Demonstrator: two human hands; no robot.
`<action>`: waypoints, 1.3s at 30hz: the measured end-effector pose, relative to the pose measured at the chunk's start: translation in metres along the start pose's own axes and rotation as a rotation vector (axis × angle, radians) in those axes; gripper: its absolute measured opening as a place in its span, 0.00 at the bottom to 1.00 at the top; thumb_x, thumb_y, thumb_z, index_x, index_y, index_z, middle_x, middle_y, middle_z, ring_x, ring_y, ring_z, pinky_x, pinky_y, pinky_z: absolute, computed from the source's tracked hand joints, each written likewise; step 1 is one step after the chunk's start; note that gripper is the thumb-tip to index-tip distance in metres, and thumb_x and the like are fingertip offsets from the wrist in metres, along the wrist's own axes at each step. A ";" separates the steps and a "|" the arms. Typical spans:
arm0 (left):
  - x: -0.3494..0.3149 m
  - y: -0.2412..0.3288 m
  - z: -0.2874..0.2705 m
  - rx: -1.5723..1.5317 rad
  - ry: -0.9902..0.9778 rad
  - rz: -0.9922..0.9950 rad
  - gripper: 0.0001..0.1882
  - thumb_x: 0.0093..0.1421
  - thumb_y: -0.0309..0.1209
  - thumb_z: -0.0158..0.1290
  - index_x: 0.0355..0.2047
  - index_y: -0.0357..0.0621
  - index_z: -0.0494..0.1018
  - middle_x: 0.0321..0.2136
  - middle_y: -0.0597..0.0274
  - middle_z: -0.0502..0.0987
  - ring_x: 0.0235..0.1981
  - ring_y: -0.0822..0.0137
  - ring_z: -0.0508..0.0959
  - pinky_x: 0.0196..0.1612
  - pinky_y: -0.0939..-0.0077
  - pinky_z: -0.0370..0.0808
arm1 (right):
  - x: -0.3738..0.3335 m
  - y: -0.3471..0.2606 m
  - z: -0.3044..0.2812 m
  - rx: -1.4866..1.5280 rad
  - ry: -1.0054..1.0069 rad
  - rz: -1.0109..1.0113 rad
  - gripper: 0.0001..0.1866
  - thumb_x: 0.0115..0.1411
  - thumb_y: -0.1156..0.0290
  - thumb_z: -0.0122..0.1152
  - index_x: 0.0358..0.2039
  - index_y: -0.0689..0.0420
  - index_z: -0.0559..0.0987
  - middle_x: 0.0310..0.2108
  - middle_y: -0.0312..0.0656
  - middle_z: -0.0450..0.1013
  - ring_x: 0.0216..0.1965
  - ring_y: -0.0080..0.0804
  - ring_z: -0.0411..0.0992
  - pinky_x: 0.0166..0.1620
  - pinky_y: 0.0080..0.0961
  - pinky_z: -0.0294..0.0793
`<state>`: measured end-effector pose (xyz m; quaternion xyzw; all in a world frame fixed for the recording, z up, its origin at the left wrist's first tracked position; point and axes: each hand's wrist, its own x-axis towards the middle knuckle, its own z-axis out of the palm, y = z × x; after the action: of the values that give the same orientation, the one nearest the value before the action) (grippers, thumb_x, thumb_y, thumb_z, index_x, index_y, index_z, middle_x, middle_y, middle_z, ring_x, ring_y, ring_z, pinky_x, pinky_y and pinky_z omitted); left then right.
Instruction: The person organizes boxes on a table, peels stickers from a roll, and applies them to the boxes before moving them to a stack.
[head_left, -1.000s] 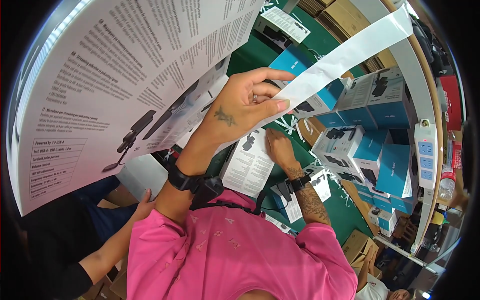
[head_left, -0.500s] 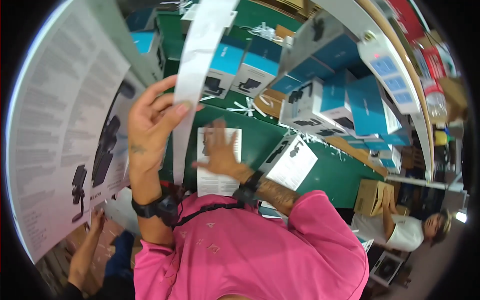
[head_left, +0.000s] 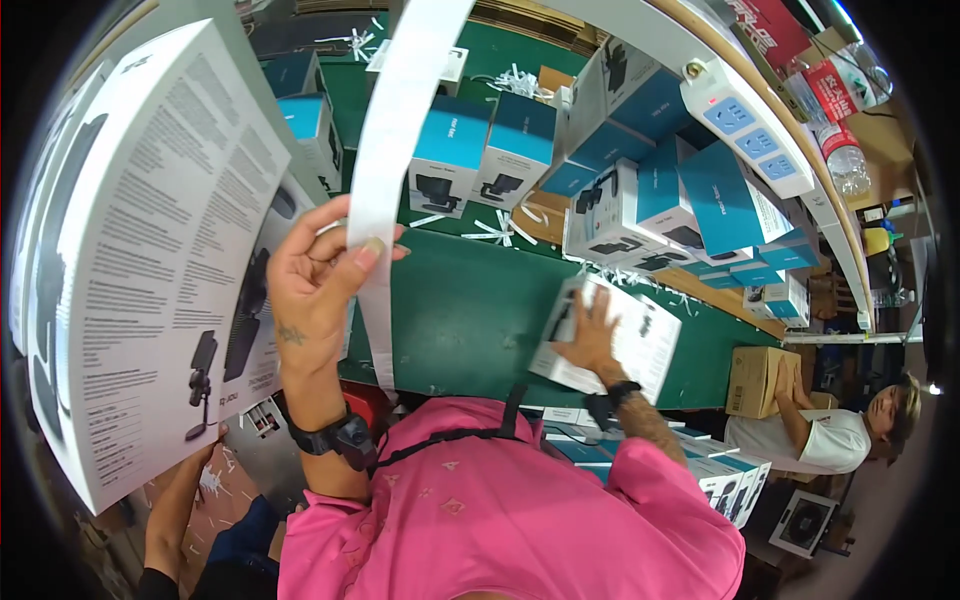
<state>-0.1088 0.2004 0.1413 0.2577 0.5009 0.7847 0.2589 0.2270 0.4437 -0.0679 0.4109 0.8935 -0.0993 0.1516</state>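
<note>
My left hand (head_left: 325,255) pinches a long white paper strip (head_left: 408,90) between thumb and fingers. The strip hangs down to the table's near edge and runs up past the top of the view. My right hand (head_left: 592,335) lies with spread fingers on a white printed box (head_left: 640,335) at the right of the green table (head_left: 460,300). Whether a second box stands against this one under the hand, I cannot tell. Close on my left rises a large white printed box (head_left: 150,290) with pictures of a black device on a stand.
Blue and white boxes (head_left: 445,150) stand at the back and right, among paper scraps (head_left: 490,228). A power strip (head_left: 750,130) is fixed to the frame above. More boxes (head_left: 700,465) sit by my right side. A person (head_left: 800,435) is at far right; another person's arm (head_left: 175,510) shows lower left.
My right hand has moved rightward from the white box in the middle of the table, and that spot now shows bare green. My left hand still holds the strip, slightly lower in view.
</note>
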 end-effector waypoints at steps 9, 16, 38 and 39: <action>-0.013 -0.031 0.017 -0.185 -0.106 -0.076 0.23 0.60 0.24 0.59 0.54 0.30 0.67 0.44 0.48 0.80 0.43 0.62 0.81 0.48 0.68 0.79 | 0.098 -0.081 -0.127 0.252 0.299 -0.421 0.42 0.51 0.61 0.71 0.62 0.65 0.64 0.60 0.62 0.64 0.61 0.59 0.62 0.64 0.45 0.61; -0.027 -0.042 0.035 0.190 -0.141 0.060 0.17 0.56 0.29 0.62 0.44 0.35 0.75 0.33 0.53 0.83 0.32 0.69 0.83 0.36 0.74 0.77 | 0.207 -0.238 -0.199 -0.551 0.094 -1.301 0.42 0.50 0.60 0.70 0.62 0.65 0.64 0.59 0.60 0.63 0.59 0.55 0.63 0.63 0.43 0.61; -0.046 0.022 0.027 -0.152 -0.022 0.288 0.10 0.52 0.18 0.58 0.35 0.26 0.73 0.26 0.50 0.83 0.25 0.69 0.84 0.29 0.76 0.78 | 0.077 -0.205 -0.168 -0.034 -0.043 -1.126 0.46 0.51 0.46 0.65 0.66 0.54 0.63 0.64 0.52 0.57 0.66 0.57 0.52 0.64 0.65 0.47; -0.048 0.022 0.023 -0.129 -0.044 0.254 0.10 0.53 0.18 0.57 0.36 0.26 0.73 0.27 0.49 0.83 0.26 0.68 0.84 0.30 0.76 0.78 | 0.074 -0.198 -0.149 -0.021 -0.033 -1.093 0.46 0.50 0.45 0.65 0.66 0.53 0.63 0.64 0.52 0.57 0.66 0.57 0.52 0.64 0.66 0.47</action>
<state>-0.0613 0.1751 0.1630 0.3189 0.4071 0.8358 0.1843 0.0017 0.4133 0.0553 -0.1162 0.9753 -0.1611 0.0963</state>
